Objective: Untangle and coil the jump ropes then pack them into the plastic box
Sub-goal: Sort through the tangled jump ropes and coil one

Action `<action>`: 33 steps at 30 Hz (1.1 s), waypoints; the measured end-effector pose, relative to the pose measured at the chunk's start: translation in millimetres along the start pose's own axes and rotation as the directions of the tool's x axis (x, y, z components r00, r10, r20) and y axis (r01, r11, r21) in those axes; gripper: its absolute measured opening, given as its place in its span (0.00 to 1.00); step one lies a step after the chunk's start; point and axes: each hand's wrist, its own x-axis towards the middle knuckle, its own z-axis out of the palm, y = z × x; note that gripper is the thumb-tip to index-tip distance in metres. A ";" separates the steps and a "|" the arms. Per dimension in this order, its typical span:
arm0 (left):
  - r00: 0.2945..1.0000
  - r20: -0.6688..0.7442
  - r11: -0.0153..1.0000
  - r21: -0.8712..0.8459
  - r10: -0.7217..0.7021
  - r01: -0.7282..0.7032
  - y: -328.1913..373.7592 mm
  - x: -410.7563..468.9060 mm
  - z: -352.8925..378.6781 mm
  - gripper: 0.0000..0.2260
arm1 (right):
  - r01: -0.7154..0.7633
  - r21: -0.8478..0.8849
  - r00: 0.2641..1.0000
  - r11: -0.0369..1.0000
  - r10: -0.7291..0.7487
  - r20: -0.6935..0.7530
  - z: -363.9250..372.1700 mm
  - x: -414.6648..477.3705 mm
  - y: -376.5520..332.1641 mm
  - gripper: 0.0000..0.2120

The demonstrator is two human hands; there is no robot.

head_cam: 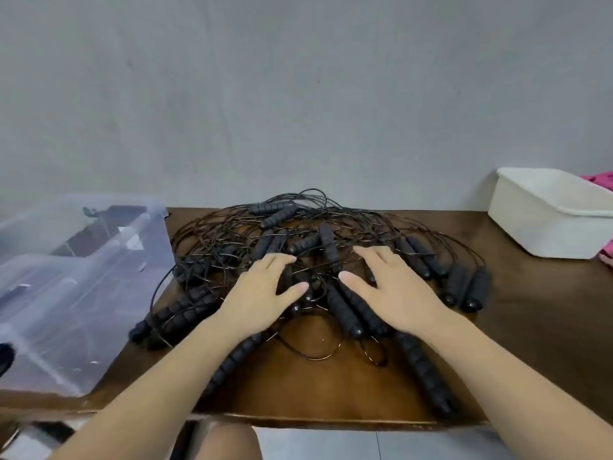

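Ropes (311, 247) are lying in one black tangle on the table (537, 313), filling its middle from near the far edge down toward the near edge. Thin cords are looping over and under each other; ribbed handles (345, 310) are sticking out in all directions, and a few are reaching close to the near edge beneath the forearms.

Left hand (262, 293) is resting palm down on the near-left part of the tangle, fingers straight and slightly spread, gripping nothing. Right hand (394, 290) is lying the same way just beside it on the near-right part, fingers extended, thumb pointing inward, closed on nothing. The two thumbs are sitting near each other but apart.

Clear box (83, 277) is standing at the left edge, touching the outer loops of cord. White tub (550, 214) is sitting at the far right corner, well apart from the tangle. Pink cloth (602, 179) is showing behind the tub.
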 end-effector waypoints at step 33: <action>0.998 0.042 0.987 0.157 0.037 -0.043 -11.3 -3.7 32.4 0.34 | -0.124 -0.276 0.976 0.953 0.066 -0.209 61.2 -53.5 27.2 0.24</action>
